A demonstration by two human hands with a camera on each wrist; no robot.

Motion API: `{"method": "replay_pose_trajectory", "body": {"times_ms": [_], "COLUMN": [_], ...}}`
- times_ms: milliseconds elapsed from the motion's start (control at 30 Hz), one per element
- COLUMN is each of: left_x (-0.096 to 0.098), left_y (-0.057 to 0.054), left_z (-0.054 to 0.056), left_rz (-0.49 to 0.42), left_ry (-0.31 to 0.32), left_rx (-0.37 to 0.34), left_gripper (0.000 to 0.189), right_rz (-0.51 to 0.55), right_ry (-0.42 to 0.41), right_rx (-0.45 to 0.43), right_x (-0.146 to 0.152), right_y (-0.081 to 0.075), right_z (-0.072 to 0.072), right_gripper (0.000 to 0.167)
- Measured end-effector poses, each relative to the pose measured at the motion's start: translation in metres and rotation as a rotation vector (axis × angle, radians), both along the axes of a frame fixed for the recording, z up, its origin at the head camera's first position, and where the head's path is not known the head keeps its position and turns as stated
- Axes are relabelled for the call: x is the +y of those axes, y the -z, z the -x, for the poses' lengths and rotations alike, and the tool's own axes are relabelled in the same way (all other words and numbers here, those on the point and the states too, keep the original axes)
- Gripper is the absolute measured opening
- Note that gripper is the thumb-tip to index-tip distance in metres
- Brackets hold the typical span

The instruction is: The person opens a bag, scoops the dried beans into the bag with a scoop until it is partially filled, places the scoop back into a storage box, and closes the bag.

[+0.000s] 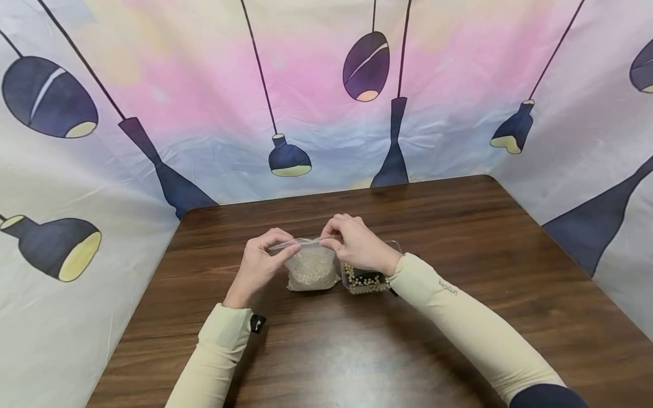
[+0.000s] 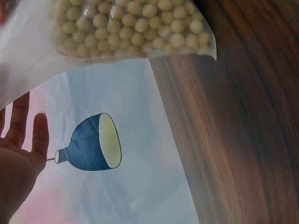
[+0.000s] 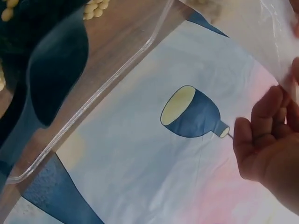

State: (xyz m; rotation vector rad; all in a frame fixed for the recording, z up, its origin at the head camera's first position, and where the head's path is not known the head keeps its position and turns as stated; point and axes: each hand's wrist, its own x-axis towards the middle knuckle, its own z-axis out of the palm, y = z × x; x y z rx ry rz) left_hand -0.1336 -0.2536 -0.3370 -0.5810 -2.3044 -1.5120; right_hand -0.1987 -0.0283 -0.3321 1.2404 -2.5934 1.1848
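Observation:
A clear plastic zip bag (image 1: 312,270) of round, pale yellow beans, like soybeans, stands on the table. My left hand (image 1: 257,263) pinches the left end of its top edge between thumb and fingers. At the right part of that edge, my right hand (image 1: 357,245) pinches the plastic too. The left wrist view shows the beans (image 2: 135,25) filling the bottom of the bag. Just right of the bag, partly hidden under my right forearm, is a clear plastic box (image 1: 364,290) with beans in it. A black spoon (image 3: 58,60) lies in the box.
The brown wooden table (image 1: 326,351) carries the bag and the box side by side. Around its far and side edges hangs a fabric backdrop (image 1: 316,90) printed with lamps. A black wrist strap (image 1: 257,323) sits at my left cuff.

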Motion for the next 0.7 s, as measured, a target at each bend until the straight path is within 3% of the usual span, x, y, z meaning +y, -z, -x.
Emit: {"method": "replay_pose_trajectory", "body": {"times_ms": [167,267,400,467,533,700], "left_x": [0.001,-0.003,-0.001,0.004,0.007,0.007], "left_y": [0.0,0.007,0.003,-0.008,-0.01,-0.011], "left_z": [0.0,0.004,0.004,0.001,0.001,-0.001], "left_rz": [0.005,0.016,0.052,0.084,0.116,0.186], "left_ry": [-0.017,-0.002,0.044,0.051,0.049,0.012], "left_rx": [0.025,0.023,0.019,0.036,0.071,0.126], "left_gripper": [0.004,0.002,0.002,0.004,0.006,0.005], "right_rz": [-0.027,-0.074,-0.168,-0.189,-0.174,-0.085], "right_ry": [0.029,0.029,-0.007,-0.014,-0.012,0.014], "right_rx": [0.106,0.154,0.218,0.248,0.273,0.269], "right_x": [-0.005,-0.008,-0.016,-0.021,-0.024,-0.027], "right_y": [0.0,-0.005,-0.011,-0.012,-0.011,-0.007], "right_z": [-0.005,-0.007,-0.007,-0.007,-0.008,-0.01], "right_gripper": [0.012,0.006,0.008,0.007,0.001,0.014]}}
